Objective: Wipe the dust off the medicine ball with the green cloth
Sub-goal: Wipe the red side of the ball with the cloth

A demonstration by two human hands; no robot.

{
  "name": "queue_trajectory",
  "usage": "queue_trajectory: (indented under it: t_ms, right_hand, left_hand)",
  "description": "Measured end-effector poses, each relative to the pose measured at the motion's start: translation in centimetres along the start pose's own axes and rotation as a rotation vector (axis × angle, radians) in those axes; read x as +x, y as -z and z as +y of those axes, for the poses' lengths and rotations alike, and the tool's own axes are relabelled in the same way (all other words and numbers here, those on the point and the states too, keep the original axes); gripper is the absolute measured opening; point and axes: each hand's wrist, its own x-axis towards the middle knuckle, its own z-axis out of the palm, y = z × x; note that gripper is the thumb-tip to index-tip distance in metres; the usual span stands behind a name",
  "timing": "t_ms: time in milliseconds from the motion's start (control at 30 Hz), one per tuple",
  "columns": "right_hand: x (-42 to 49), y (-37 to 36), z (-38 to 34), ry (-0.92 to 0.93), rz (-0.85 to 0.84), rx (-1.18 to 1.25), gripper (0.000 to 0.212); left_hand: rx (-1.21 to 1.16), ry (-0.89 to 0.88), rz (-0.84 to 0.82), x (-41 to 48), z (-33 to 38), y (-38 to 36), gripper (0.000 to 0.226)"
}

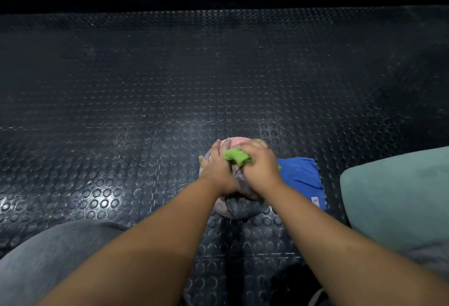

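head view, looking down on a person's two bare forearms reaching to a medicine ball (243, 206) that rests on a black studded rubber floor (145, 87), a little right of centre. the ball shows a pink patch at its far top and a dusty grey panel on its near side. left hand (216, 164): fingers spread and fairly straight, palm laid flat against the ball's upper left side, holding nothing. right hand (261, 163): fingers curled over a bunched green cloth (237, 156), pressing it onto the top of the ball; the cloth juts out toward the left hand, and the two hands lie close together. a blue cloth (301, 177) lies flat on the floor just right of the ball, partly hidden by the right wrist, with a small pale label near its near corner. a teal padded seat (398, 196) fills the right edge; a grey trouser leg (48, 257) fills the lower left corner.
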Motion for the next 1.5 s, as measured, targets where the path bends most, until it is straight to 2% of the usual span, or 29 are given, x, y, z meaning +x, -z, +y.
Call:
queue_trajectory:
  t_ms: [67,100,167,233,367,433,467,533,633,700,767,833,933,1000,1067,1100,1200,1300,1400,1500]
  right_hand:
    - [-0.4,0.2,-0.5,0.095,-0.004,-0.048,0.043]
    - [-0.3,0.4,0.5,0.075,0.033,-0.05,0.047]
    - [-0.2,1.0,2.4,-0.083,0.134,-0.048,0.055]
    - [0.1,1.4,4.5,-0.302,0.2,-0.019,0.054]
    - [-0.6,1.9,8.2,-0.709,0.124,0.02,0.033]
    - [-0.7,2.0,8.0,-0.767,0.112,0.04,0.029]
    - [-0.6,1.9,7.3,-0.724,0.133,0.036,0.029]
    - [-0.7,1.1,4.9,-0.465,0.156,-0.002,0.036]
    - [-1.7,0.0,1.1,-0.024,0.024,-0.021,0.049]
    - [-1.8,0.0,0.8,0.079,-0.039,-0.037,0.05]
    - [-1.1,0.2,2.0,0.03,0.004,-0.042,0.04]
    - [0.1,0.8,3.5,-0.19,0.083,0.0,0.018]
    - [0.6,2.0,6.0,-0.599,0.014,0.035,0.03]
    - [-0.4,2.1,6.4,-0.693,0.032,-0.014,0.029]
    - [-1.5,1.3,5.3,-0.619,0.152,-0.028,0.02]
    - [-2.2,0.6,4.3,-0.505,0.193,-0.054,0.025]
    - [-4.4,-0.8,1.0,-0.129,0.114,-0.136,0.045]
    - [-5.6,-0.6,0.0,0.028,0.082,-0.189,0.043]
    - [-2.5,-0.1,0.5,-0.072,0.08,-0.175,0.038]
    - [2.2,0.7,2.8,-0.344,0.027,-0.161,0.019]
  left_hand:
    - [-0.002,-0.026,0.015,0.2,-0.5,-0.4,0.171]
    - [-0.016,-0.03,0.012,0.1,-0.7,-0.5,0.168]
    - [-0.042,-0.028,0.006,-0.5,-0.8,-0.3,0.162]
    - [-0.044,-0.034,-0.003,-1.0,-0.7,-0.1,0.159]
    - [-0.064,-0.065,-0.034,-1.2,-1.1,0.1,0.161]
    - [-0.119,-0.063,-0.033,-1.0,-1.3,0.2,0.166]
    - [-0.181,-0.026,-0.032,-0.8,-1.2,0.3,0.169]
    - [-0.266,0.06,-0.008,-0.5,-1.3,0.4,0.172]
    - [-0.236,0.088,0.043,0.0,-1.9,0.5,0.164]
    - [-0.236,0.087,0.033,-0.1,-2.5,0.7,0.165]
    - [-0.227,0.063,0.011,-0.4,-2.7,0.7,0.168]
    - [-0.202,0.026,0.027,-0.9,-2.7,0.3,0.165]
    - [-0.142,-0.016,-0.004,-1.4,-2.6,0.1,0.162]
    - [-0.094,-0.043,-0.042,-1.3,-2.9,0.0,0.164]
    - [-0.059,-0.044,-0.06,-0.9,-3.0,0.0,0.168]
    - [-0.057,-0.029,-0.069,-0.7,-2.9,0.1,0.169]
    - [-0.087,0.001,-0.06,-0.4,-2.0,0.3,0.16]
    - [-0.021,-0.081,0.0,-0.4,-1.8,-0.1,0.149]
    - [0.039,-0.106,-0.038,-0.8,-2.1,-0.8,0.162]
    - [0.089,-0.138,-0.053,-1.2,-2.0,-1.8,0.167]
